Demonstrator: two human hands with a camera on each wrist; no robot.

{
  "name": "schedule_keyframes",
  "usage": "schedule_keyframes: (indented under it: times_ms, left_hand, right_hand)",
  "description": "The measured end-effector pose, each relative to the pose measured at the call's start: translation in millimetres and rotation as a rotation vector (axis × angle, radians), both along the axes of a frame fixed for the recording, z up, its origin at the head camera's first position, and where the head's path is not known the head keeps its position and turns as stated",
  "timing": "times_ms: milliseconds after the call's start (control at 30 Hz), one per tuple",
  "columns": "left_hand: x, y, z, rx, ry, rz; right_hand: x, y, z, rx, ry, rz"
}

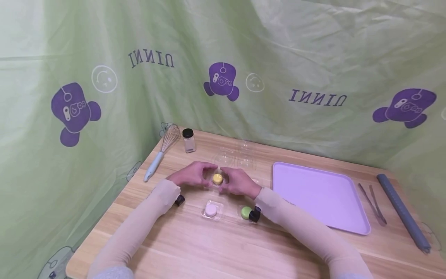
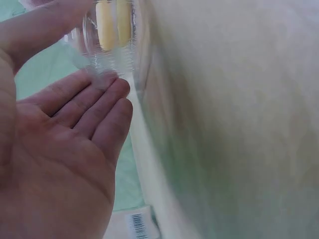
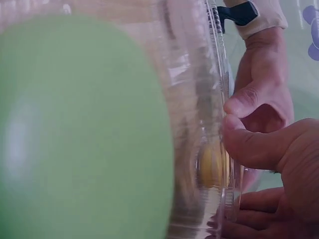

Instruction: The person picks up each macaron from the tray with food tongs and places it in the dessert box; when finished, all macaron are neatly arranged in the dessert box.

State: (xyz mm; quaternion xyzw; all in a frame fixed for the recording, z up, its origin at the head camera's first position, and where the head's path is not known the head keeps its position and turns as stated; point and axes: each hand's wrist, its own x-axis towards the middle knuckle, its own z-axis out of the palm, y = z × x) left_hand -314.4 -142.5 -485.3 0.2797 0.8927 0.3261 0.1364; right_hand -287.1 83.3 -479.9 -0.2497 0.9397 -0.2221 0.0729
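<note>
Between my two hands is a clear plastic macaron box with a yellow macaron in it. My left hand holds its left side between thumb and fingers. In the left wrist view, the left hand's fingers reach the edge of the box, the thumb on the opposite side. My right hand grips the right side. Both thumbs meet at the box edge in the right wrist view. Nearer me are a pink macaron and a green macaron, each in a clear tray.
Clear plastic domed pieces lie behind the hands. A whisk and a black-capped jar stand back left. To the right are a lilac tray, tongs and a grey-blue roll. A green curtain surrounds the table.
</note>
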Motion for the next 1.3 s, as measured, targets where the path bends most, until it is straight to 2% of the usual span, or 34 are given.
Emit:
schedule_keyframes:
  times_ms: [233,600,933,1033,1167,1300]
  left_hand:
    - [2.0,-1.3,2.0,-0.026,0.009,-0.012]
    - [0.8,3.0,6.0,-0.051,0.027,-0.045]
    - [0.3,3.5,11.1,-0.061,0.037,-0.046]
    - [0.3,1.3,13.2,-0.016,0.035,-0.032]
    - [-1.4,0.5,26.3,0.062,0.095,0.014]
    - [-11.2,5.6,51.6,0.095,0.193,0.061]
  right_hand:
    - [3.4,-3.8,1.1,0.026,0.058,0.044]
    - [4.7,-1.6,1.4,0.035,0.034,0.022]
    - [12.4,7.5,17.1,0.002,-0.011,-0.016]
    - [15.1,14.3,22.5,-0.034,0.005,-0.025]
    - [13.2,27.2,37.8,-0.130,0.047,-0.045]
    - [1.1,41.8,65.8,-0.276,0.142,-0.032]
